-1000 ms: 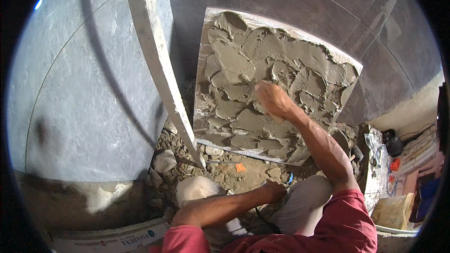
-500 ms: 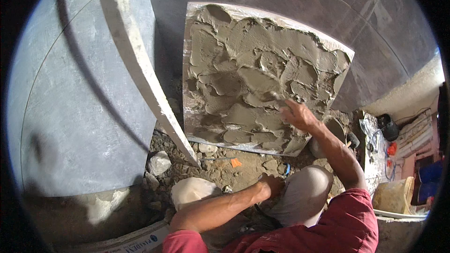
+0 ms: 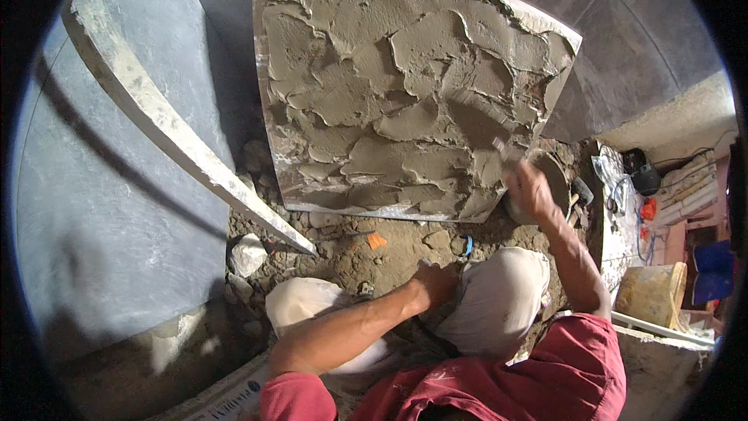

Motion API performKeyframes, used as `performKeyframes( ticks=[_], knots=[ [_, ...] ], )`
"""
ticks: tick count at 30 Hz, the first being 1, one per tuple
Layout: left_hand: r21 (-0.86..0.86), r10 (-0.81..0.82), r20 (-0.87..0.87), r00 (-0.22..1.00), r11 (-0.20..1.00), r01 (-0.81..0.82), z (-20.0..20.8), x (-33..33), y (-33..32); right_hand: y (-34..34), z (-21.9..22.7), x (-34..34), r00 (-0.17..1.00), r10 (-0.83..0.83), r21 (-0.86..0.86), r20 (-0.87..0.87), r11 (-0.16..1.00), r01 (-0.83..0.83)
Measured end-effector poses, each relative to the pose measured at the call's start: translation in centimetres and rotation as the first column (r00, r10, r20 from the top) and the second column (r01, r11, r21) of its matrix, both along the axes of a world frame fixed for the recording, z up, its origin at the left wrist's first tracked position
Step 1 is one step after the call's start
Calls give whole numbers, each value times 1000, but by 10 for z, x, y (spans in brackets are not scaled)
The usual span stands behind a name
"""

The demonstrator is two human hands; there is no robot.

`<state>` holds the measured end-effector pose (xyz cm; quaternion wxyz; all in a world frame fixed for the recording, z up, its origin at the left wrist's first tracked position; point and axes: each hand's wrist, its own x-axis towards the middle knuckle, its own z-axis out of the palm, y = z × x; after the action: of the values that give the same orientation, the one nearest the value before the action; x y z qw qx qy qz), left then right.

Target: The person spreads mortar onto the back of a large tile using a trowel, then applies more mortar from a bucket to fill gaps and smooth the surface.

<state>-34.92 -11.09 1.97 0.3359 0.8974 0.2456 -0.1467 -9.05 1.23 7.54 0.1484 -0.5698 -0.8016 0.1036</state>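
A large tile (image 3: 274, 175) leans against the dark wall, its face covered with rough grey mortar (image 3: 351, 93). My right hand (image 3: 531, 187) is closed around the handle of a trowel (image 3: 477, 107) at the tile's right part. The trowel's blade is blurred and nearly the mortar's colour. Just beside that hand stands a round bucket (image 3: 559, 175), partly hidden by the hand and forearm. My left hand (image 3: 438, 282) rests closed between my knees, against the right one; what it holds, if anything, is hidden.
A pale mortar-stained beam (image 3: 160, 113) slants down to the rubble on the left, near a whitish stone (image 3: 248, 255). An orange scrap (image 3: 376, 240) and a blue strip (image 3: 467, 246) lie on the dirt. To the right are a hammer (image 3: 581, 190) and a yellowish bucket (image 3: 648, 296).
My right hand has moved the trowel rightward, from mid-tile to near its right edge and the round bucket. Mortar in the middle looks smoother. The view has shifted; my left hand stays by the knee.
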Motion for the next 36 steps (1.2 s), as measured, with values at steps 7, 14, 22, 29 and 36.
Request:
performKeyframes(
  ticks=[7, 14, 22, 29, 36],
  knots=[
    [52, 53, 32, 998, 997, -55, -13, 5, -11, 2, -61, -75, 843, 482, -158, 239, 876, -456],
    [75, 20, 14, 1000, 997, -20, -8, 9, 1, 60, -62, -179, 690, 555, -533, 464, 798, -283],
    [21, 155, 89, 984, 987, -157, -22, 8, -19, 19, 44, -82, 848, 302, -357, 435, 923, -145],
    [-75, 79, 51, 996, 994, -75, 1, 3, -4, -61, -36, 8, 848, 429, -231, 312, 900, -370],
    [-13, -56, 23, 998, 998, 57, -7, 9, 1, -79, -67, 19, 918, 246, -468, 310, 880, -78]
  ],
)
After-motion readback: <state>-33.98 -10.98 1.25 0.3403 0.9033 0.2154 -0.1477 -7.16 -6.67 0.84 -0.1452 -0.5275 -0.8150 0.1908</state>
